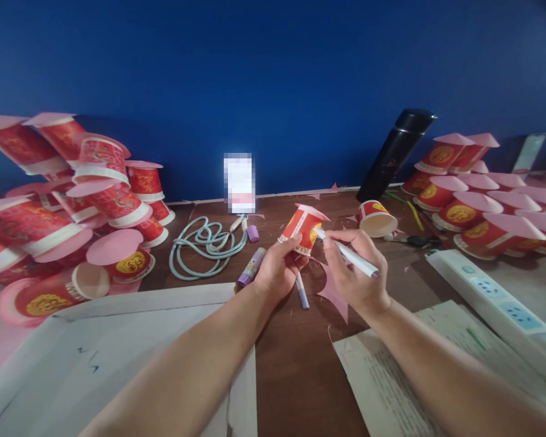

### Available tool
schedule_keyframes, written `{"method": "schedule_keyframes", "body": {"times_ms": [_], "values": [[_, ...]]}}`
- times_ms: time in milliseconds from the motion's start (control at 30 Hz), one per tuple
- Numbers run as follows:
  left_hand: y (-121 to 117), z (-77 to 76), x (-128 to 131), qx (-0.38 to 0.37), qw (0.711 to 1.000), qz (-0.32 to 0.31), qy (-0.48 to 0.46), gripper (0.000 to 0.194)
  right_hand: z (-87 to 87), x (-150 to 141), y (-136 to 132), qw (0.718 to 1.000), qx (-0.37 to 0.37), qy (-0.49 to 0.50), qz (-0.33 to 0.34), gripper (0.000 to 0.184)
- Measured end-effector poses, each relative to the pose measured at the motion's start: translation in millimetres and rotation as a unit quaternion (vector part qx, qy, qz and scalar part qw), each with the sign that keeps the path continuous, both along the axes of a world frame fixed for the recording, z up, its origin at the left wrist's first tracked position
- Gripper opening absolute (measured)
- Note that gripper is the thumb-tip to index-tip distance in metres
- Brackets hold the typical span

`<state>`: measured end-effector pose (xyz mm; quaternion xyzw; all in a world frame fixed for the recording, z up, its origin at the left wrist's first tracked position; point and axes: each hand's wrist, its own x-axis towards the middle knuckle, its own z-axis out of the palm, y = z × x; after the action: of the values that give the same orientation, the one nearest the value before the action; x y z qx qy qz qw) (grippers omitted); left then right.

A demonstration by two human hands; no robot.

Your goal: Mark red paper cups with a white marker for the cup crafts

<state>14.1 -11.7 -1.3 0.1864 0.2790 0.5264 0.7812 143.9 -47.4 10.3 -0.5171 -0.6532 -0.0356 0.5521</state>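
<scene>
My left hand [279,267] is closed round a red paper cup [299,229] with a yellow emblem and a pink paper disc on its top end. The cup tilts over the middle of the table. In my right hand [359,267] is a white marker pen [352,254], its tip at the cup's yellow emblem; whether it touches I cannot tell. Below the cup lie a pen cap or second pen [303,290] and a pink paper offcut [334,288]. A glue stick [252,267] lies beside my left hand, and its purple cap [253,233] is farther back.
Stacked red cups [118,206] with pink discs crowd the left; more cups [464,212] stand right. A lone cup [377,218] lies near a black flask [398,152]. A coiled cable [204,249], power strip [495,291], printed papers [382,376] and white sheet [141,346] surround my arms.
</scene>
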Motion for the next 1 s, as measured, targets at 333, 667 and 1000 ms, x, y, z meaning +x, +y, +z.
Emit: {"method": "schedule_keyframes", "body": {"times_ms": [333,667,1000], "values": [[0.0,-0.1,0.4,0.018,1.000,-0.003,0.014,0.022,-1.1,-1.3,0.0,1.000,-0.005,-0.003,0.014,0.012],[-0.7,-2.2,1.0,0.033,0.999,-0.006,0.023,0.021,0.0,-2.2,-2.8,0.999,-0.012,-0.020,0.032,0.013],[-0.8,-1.4,0.5,0.023,0.999,-0.004,0.027,0.020,0.4,-2.8,-3.1,0.999,-0.007,-0.024,0.042,0.012]]}}
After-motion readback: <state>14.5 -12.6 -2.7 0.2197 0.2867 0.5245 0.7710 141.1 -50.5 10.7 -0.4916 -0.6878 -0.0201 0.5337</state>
